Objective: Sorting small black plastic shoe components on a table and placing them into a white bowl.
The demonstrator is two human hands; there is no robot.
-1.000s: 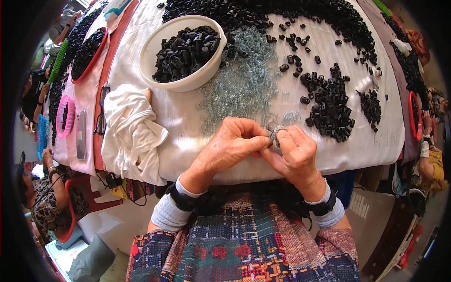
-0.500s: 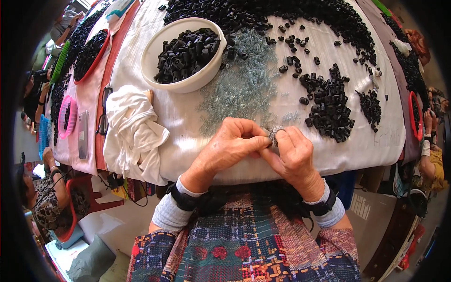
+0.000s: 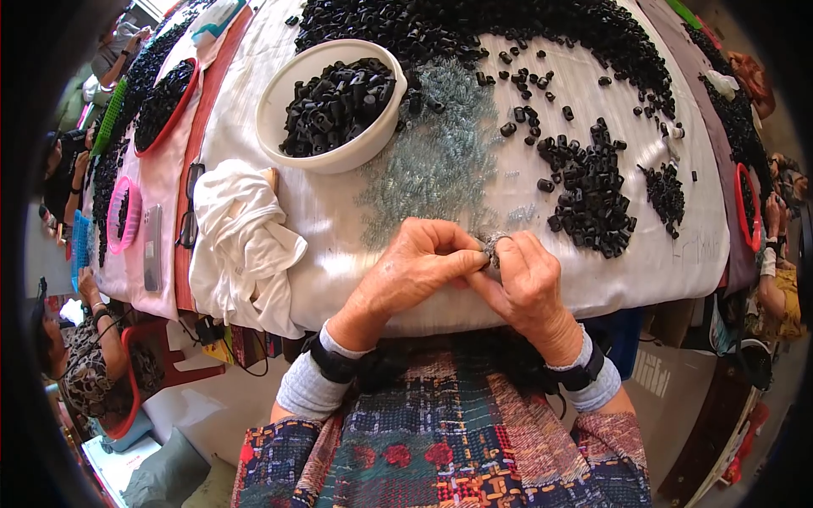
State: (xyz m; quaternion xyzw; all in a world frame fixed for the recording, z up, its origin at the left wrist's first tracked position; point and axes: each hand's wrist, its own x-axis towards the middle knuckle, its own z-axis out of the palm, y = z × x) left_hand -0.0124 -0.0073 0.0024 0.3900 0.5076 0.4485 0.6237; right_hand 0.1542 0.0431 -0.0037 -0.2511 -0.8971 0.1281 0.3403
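My left hand [image 3: 411, 269] and my right hand [image 3: 532, 278] meet just above the near part of the cloth-covered table. Thumb and fingers of both are pinched closed around something small and dark at their tips. A silvery-grey clump [image 3: 496, 240] shows by my right fingertips; its make is too small to tell. Just beyond my hands spreads a pile of small metal springs [image 3: 432, 161]. Right of it lies a heap of small black barrel-shaped plastic parts [image 3: 589, 190]. Farther right sits a smaller pile of thin black pieces [image 3: 663, 196].
A white bowl [image 3: 269, 140] full of black parts stands beyond my left hand. Nearer are a crumpled white cloth [image 3: 241, 241], eyeglasses [image 3: 188, 222] and a phone [image 3: 152, 250]. A large black heap [image 3: 542, 21] lines the far side. Other people sit at both sides.
Both hands stay pinched together in nearly the same place, with only slight finger movement. The whole view has shifted a little; the table's piles look unchanged.
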